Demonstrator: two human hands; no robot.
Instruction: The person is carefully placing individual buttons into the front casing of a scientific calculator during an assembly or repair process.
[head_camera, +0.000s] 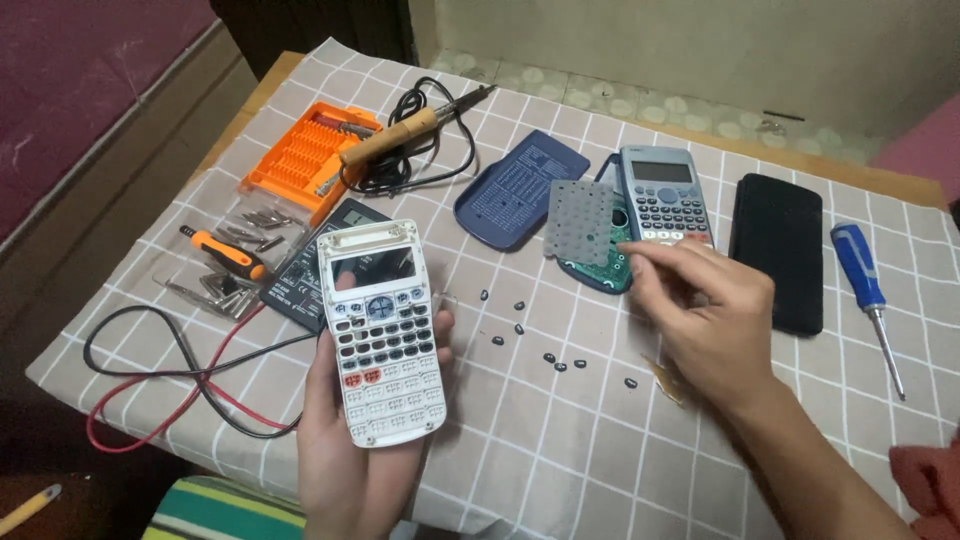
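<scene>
Up and right of left hand gripping white calculator faceplate lengthwise: grey keypad membrane, nearer half-curled, empty-looking right hand.

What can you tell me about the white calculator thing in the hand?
The white calculator shell looks like hard plastic, a front cover held upright and tilted toward the camera. It has an empty, shiny display window near the top, rows of dark keys in the middle, two orange keys below them, and bare open key holes toward the bottom. The left hand cups it from behind and below, above the checked tablecloth. Nothing else touches it.
</scene>
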